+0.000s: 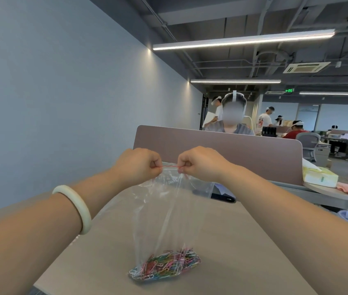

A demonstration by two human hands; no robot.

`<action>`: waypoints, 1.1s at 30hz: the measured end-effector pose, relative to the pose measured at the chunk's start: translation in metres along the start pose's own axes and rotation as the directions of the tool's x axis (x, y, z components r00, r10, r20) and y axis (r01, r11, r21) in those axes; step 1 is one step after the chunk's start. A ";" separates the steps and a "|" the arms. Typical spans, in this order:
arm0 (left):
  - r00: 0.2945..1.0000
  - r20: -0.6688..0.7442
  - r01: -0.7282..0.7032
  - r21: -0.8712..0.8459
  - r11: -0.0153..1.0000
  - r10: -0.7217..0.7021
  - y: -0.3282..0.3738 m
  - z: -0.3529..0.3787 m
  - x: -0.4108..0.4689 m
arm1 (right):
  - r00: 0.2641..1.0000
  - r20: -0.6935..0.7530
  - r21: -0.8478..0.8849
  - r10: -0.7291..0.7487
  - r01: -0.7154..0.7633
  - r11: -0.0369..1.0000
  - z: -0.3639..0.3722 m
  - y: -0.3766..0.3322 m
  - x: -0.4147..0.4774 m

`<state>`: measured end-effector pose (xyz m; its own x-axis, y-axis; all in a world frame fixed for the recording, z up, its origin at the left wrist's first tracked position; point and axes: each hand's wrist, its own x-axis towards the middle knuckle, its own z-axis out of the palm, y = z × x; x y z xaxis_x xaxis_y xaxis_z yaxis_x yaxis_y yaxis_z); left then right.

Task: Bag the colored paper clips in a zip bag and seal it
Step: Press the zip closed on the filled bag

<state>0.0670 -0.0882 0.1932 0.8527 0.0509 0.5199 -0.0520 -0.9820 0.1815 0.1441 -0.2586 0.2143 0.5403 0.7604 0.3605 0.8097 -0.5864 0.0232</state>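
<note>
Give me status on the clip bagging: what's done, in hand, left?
Done: the colored paper clips sit heaped at the bottom of the zip bag. In hand: left hand and right hand pinch the red zip strip at the top. Left: whether the seal is fully pressed closed can't be told.

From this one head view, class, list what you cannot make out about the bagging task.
- Zip strip: left hand and right hand cover its ends; sealed or not is unclear.
- Paper clips: tangled, too small to count.
- Dark object: half hidden behind the zip bag.
</note>
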 end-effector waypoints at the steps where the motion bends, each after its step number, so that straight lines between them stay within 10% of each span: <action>1: 1.000 -0.003 -0.002 0.030 1.000 0.002 0.004 -0.001 0.001 | 1.000 -0.012 0.007 -0.003 0.003 1.000 0.000 0.000 0.000; 33: 0.998 0.020 -0.062 0.052 0.997 0.061 0.033 0.007 0.020 | 0.994 -0.012 0.203 0.112 -0.107 0.973 -0.011 0.041 -0.021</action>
<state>0.0858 -0.1208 0.2040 0.8580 -0.0129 0.5135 -0.0780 -0.9914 0.1053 0.1630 -0.3017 0.2183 0.6247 0.6864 0.3722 0.7767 -0.5955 -0.2054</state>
